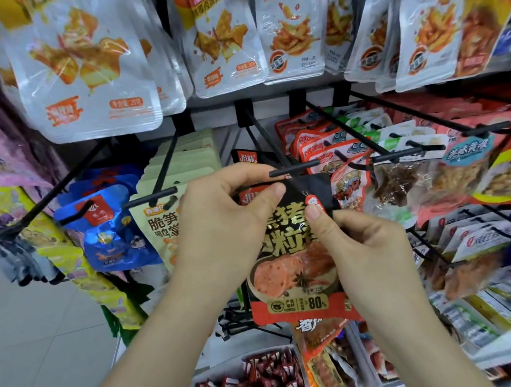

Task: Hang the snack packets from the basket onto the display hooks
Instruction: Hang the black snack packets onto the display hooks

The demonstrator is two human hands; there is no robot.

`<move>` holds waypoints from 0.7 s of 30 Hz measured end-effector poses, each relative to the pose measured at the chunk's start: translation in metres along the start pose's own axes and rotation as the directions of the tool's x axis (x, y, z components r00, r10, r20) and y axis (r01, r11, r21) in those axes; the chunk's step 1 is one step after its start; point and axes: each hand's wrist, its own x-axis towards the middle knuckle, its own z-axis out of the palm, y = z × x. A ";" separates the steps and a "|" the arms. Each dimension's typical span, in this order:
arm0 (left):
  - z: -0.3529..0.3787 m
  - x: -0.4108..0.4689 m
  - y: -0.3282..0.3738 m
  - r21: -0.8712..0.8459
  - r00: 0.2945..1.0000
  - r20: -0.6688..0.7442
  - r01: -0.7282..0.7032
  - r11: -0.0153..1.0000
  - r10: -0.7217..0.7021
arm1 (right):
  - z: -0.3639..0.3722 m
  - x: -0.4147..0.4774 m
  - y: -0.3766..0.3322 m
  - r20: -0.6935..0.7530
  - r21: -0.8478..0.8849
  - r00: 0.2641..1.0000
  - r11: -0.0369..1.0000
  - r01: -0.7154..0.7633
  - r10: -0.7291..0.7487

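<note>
A black and red snack packet [297, 254] with gold lettering and a picture of sliced meat is held up in front of the rack. My left hand [223, 224] pinches its top left corner, thumb on the front. My right hand [367, 246] pinches the top right edge by the round red label. The packet's top sits just under the tip of a black display hook [294, 169]. A like packet [247, 159] hangs behind on that hook. The basket is out of sight.
Silver packets [86, 66] hang on the row above. Beige packets [175, 171] and blue packets [110, 230] hang on hooks to the left, red and clear ones [353, 169] to the right. Clear trays of small snacks [256, 377] stand below. Grey floor tiles lie lower left.
</note>
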 end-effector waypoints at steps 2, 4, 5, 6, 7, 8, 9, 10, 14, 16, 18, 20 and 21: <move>0.000 0.000 0.002 0.042 0.999 0.004 -0.032 0.999 0.032 | 0.000 0.000 -0.001 -0.008 -0.002 1.000 1.000 0.002 -0.002; -0.001 0.000 0.003 0.087 0.997 0.010 -0.080 0.993 0.080 | -0.001 0.001 -0.001 -0.013 0.003 1.000 1.000 0.003 -0.003; -0.001 0.000 0.004 0.119 0.993 0.014 -0.115 0.986 0.114 | -0.001 0.001 -0.001 -0.012 0.007 1.000 1.000 0.001 -0.001; 0.000 0.000 0.004 0.162 0.987 0.018 -0.160 0.974 0.159 | 0.000 0.000 -0.001 -0.014 0.013 1.000 1.000 -0.002 0.002; 0.001 -0.001 0.003 0.207 0.977 0.021 -0.213 0.955 0.213 | 0.000 0.000 -0.002 -0.021 0.023 1.000 1.000 -0.005 0.005; 0.003 -0.001 0.002 0.251 0.962 0.015 -0.267 0.931 0.272 | 0.000 0.000 -0.002 -0.030 0.034 1.000 0.999 -0.007 0.008; 0.004 -0.002 -0.001 0.293 0.945 -0.002 -0.312 0.904 0.327 | 0.001 0.000 -0.002 -0.039 0.041 0.999 0.999 -0.008 0.010; 0.005 -0.002 -0.004 0.330 0.928 -0.022 -0.344 0.879 0.372 | 0.002 0.000 -0.002 -0.049 0.039 0.999 0.999 -0.005 0.007; 0.003 0.001 -0.022 0.489 0.881 -0.021 -0.404 0.773 0.473 | 0.004 0.003 -0.002 -0.075 0.011 0.997 1.000 -0.008 0.008; 0.001 0.002 -0.027 0.541 0.879 0.002 -0.402 0.739 0.477 | 0.005 0.004 -0.002 -0.066 -0.014 0.998 1.000 -0.013 0.012; 0.001 0.005 -0.027 0.594 0.871 0.020 -0.405 0.695 0.490 | 0.004 0.004 -0.002 -0.027 -0.052 0.999 0.998 -0.024 0.023; 0.002 0.010 -0.025 0.629 0.854 0.042 -0.426 0.650 0.519 | -0.001 0.001 -0.002 0.019 -0.141 1.000 0.990 -0.001 0.004; 0.002 0.013 -0.025 0.630 0.844 0.062 -0.448 0.635 0.533 | -0.004 -0.004 -0.002 0.021 -0.202 1.000 0.979 0.026 -0.023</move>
